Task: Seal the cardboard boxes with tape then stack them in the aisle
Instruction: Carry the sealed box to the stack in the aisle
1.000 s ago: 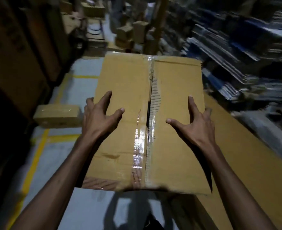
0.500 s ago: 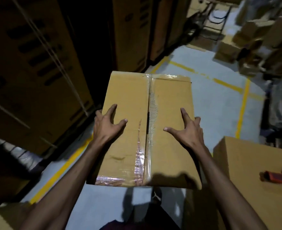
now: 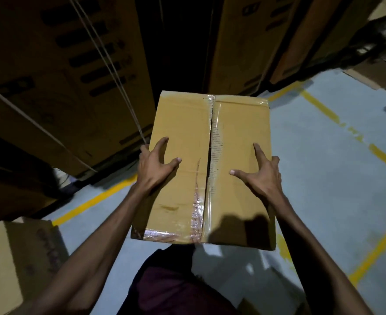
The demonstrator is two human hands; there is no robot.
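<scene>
A brown cardboard box [image 3: 183, 123] is held up in front of me over the grey floor. Clear tape [image 3: 213, 119] runs along its centre seam and over its near edge. My left hand [image 3: 154, 165] grips the box's left edge, with thumb and forefinger spread on top and the other fingers wrapped over the side. My right hand [image 3: 263, 176] grips the right edge the same way. The box's underside and sides are hidden.
Tall strapped cartons [image 3: 62, 76] stand close on the left, and more tall cartons [image 3: 239, 42] stand behind the box. Another cardboard box [image 3: 10, 264] sits at lower left. Yellow lines [image 3: 330, 114] cross the grey floor on the right.
I have turned left with the box in both hands. The shelves, the big box on the right and the red tool on it have gone out of view. The tall cartons are now closer.
</scene>
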